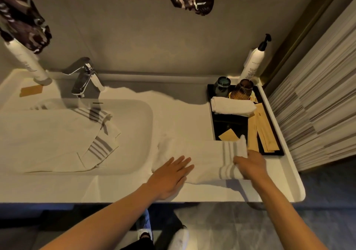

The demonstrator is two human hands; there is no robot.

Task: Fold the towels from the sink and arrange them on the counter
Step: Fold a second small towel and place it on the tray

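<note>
A white table (279, 192) is being occupied by a sink basin (142, 134), in which one striped towel (57, 134) is lying crumpled. A second striped towel (192, 147) is being spread on the table beside the black tray (227, 122) (a rolled white cloth is sitting inside). It is being pressed flat by the left hand (169, 174), fingers straight and slightly apart, while its striped end is being pinched by the right hand (250, 165).

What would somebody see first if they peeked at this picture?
Probably the two bare arms reaching in: the left hand lies flat on a white striped towel on the counter, while the right hand pinches its striped end. Another striped towel fills the sink.
</note>
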